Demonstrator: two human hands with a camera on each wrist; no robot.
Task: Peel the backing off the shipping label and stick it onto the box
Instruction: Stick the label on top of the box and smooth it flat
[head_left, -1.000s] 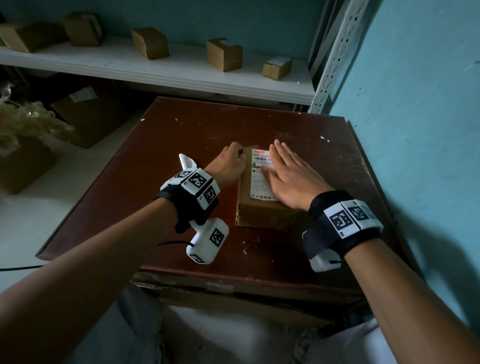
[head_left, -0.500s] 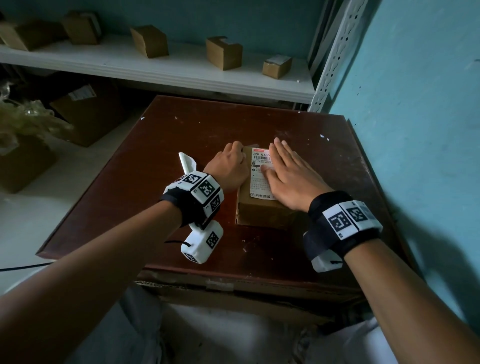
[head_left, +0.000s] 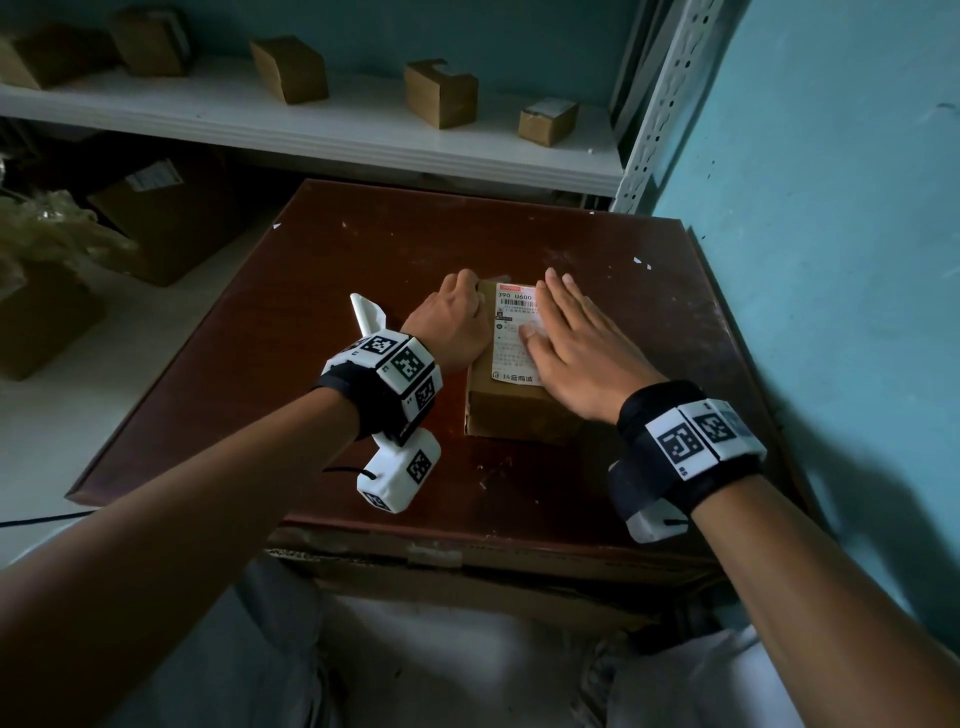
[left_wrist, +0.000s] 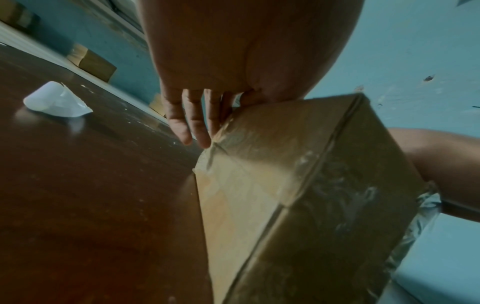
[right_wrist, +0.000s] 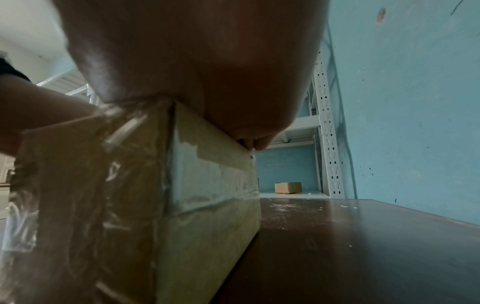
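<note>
A brown taped cardboard box (head_left: 514, 415) sits on the dark wooden table (head_left: 332, 270). The white shipping label (head_left: 511, 332) lies on its top face. My right hand (head_left: 576, 343) lies flat on the label's right half, fingers straight and pointing away from me; the right wrist view shows only the palm (right_wrist: 197, 72) on the box (right_wrist: 130, 205). My left hand (head_left: 452, 327) is against the box's left side near the far corner, fingers (left_wrist: 192, 123) straight down along the cardboard (left_wrist: 298, 185). The curled white backing (head_left: 366, 312) lies on the table left of that hand.
A white shelf (head_left: 363, 135) behind the table carries several small cardboard boxes (head_left: 441, 93). A blue wall (head_left: 831, 260) runs close along the table's right edge. Larger cartons (head_left: 156, 218) stand on the floor to the left.
My left hand has slid along the box's left edge toward the far corner. The right hand stays flat on the label.
</note>
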